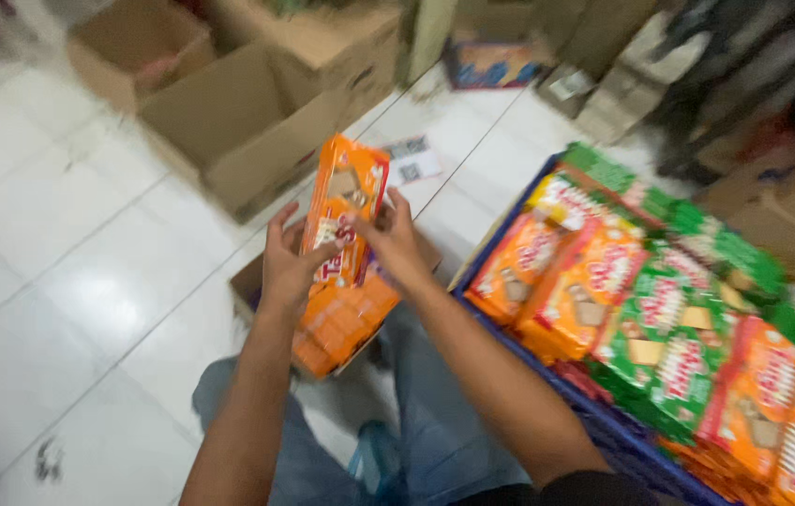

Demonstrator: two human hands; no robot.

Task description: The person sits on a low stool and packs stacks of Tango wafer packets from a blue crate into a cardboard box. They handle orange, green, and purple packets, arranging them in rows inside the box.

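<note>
Both my hands hold one orange snack packet (347, 190) upright in the middle of the view. My left hand (287, 264) grips its lower left edge. My right hand (391, 240) grips its right side, fingers curled over the front. Directly below the packet sits a small open cardboard box (249, 283) with more orange packets (339, 321) stacked inside. To the right stands a blue crate (604, 422) filled with orange and green snack packets (669, 328).
Open brown cardboard boxes (247, 122) lie on the white tiled floor (79, 281) at the top left. A paper sheet (412, 159) lies on the tiles. More boxes and bags crowd the top right. My knees in jeans (426, 440) show at the bottom.
</note>
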